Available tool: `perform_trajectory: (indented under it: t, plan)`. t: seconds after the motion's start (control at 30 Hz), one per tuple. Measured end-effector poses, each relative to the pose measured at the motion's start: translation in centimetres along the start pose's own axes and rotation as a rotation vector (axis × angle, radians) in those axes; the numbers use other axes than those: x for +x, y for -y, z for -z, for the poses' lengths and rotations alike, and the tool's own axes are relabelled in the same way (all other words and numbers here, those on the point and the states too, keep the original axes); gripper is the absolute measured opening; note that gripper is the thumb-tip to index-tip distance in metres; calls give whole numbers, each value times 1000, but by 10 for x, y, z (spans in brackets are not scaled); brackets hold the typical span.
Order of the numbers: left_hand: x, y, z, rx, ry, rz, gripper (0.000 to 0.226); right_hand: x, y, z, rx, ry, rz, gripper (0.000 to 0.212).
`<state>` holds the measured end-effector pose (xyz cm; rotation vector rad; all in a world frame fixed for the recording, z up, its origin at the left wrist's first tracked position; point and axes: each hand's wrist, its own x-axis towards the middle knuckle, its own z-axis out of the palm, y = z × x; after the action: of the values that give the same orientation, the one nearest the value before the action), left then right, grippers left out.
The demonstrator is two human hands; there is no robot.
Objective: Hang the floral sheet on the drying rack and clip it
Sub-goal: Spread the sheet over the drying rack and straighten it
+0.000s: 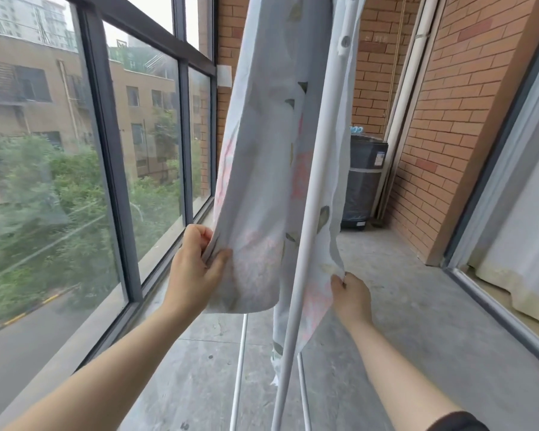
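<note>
The floral sheet (pixel 268 144), pale grey-blue with pink flowers and green leaves, hangs down from above the frame over the white drying rack (pixel 308 194). A slanted white rack leg runs down through the middle, with the sheet draped on both sides of it. My left hand (pixel 196 265) pinches the sheet's left lower edge between thumb and fingers. My right hand (pixel 350 293) grips the right lower edge, just right of the rack leg. The top of the rack is out of view. No clips can be seen.
Tall dark-framed windows (pixel 106 150) run along the left. A brick wall (pixel 448 119) stands on the right, with a sliding door and curtain (pixel 517 244) at the far right. A dark washing machine (pixel 363 181) sits at the far end of the grey concrete floor (pixel 402 321).
</note>
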<state>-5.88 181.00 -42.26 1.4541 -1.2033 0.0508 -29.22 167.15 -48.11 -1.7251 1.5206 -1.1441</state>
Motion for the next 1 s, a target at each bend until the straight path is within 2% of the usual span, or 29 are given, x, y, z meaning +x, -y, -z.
perform_trajectory:
  t: [0.13, 0.23, 0.33, 0.43, 0.53, 0.67, 0.73, 0.87, 1.0]
  plan:
    - [-7, 10, -5, 9, 10, 85, 19, -35, -6, 12, 208, -124, 51, 30]
    - [-22, 17, -16, -13, 48, 115, 37, -50, -10, 24, 229, -64, 69, 14]
    - [-38, 22, -27, -36, 66, 161, 40, -49, -22, 29, 168, 11, 54, 7]
    - [-56, 28, -36, -81, 78, 237, 38, -51, -34, 31, 105, 16, 57, 18]
    - [-62, 33, -43, -55, 93, 211, 40, -57, -48, 31, 87, 28, 37, 34]
    - [-66, 37, -49, -29, 72, 216, 43, -67, -63, 27, 80, 105, 11, 17]
    - [-71, 43, -52, -17, 73, 242, 44, -74, -73, 22, 69, 138, -10, 18]
    - [-86, 63, -57, 68, 129, 325, 30, -82, -83, 13, 71, 141, -76, 20]
    - [-109, 80, -59, 117, 188, 394, 35, -84, -83, 9, 93, 160, -93, 18]
